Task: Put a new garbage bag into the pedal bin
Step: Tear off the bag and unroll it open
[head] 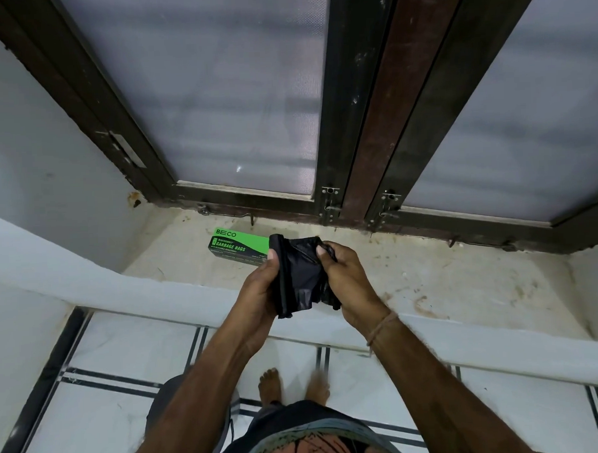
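A folded black garbage bag [300, 277] hangs between both hands above the window sill. My left hand [259, 296] pinches its left edge with the thumb on top. My right hand [348, 282] grips the bunched right side. Behind the hands lies a green and black box of garbage bags [236, 244] on the sill. A grey pedal bin [182, 413] stands on the floor under my left forearm, mostly hidden by the arm.
The stained stone window sill [447, 278] runs across the view below a dark-framed window [354, 121] with mesh panes. A white ledge edge [156, 294] fronts it. My bare feet [294, 385] stand on the white tiled floor [111, 423].
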The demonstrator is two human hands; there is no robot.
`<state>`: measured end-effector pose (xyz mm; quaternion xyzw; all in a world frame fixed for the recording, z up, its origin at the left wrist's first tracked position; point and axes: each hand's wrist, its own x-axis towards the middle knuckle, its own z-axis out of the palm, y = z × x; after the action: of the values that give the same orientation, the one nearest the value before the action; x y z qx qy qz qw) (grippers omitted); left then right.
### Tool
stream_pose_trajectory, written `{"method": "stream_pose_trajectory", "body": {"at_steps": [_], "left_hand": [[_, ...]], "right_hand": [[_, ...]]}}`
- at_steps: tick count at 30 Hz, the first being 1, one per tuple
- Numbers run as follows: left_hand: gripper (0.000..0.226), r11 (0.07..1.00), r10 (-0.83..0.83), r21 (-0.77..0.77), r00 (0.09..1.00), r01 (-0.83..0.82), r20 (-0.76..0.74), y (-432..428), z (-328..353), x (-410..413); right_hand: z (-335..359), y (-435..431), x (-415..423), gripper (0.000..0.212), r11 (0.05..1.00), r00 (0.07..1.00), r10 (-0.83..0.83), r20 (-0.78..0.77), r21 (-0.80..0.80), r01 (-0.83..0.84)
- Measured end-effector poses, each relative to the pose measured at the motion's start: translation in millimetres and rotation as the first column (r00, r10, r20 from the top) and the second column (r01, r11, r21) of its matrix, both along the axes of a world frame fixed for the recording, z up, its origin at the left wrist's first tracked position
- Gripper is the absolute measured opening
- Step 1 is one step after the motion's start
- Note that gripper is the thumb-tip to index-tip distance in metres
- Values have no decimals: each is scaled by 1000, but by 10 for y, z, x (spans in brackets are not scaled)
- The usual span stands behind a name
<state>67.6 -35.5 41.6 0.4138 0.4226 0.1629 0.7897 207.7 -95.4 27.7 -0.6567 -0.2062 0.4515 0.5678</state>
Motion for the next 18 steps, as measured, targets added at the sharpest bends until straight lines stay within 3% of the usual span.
{"method": "stream_pose_trajectory", "body": {"at_steps": [2, 5, 18], "left_hand": [[56, 1000, -9, 13, 1000, 9, 0, 0, -32, 5], [55, 1000, 1, 19, 1000, -1, 3, -1, -26, 21], [55, 997, 71, -18, 997, -71, -6, 16, -60, 9]], "right_hand": [[34, -35, -13, 37, 999, 997, 34, -69, 34, -32], [27, -71, -20, 34, 996, 996, 85, -30, 42, -84], [-78, -3, 44, 26, 1000, 994, -28, -101, -14, 26]]}}
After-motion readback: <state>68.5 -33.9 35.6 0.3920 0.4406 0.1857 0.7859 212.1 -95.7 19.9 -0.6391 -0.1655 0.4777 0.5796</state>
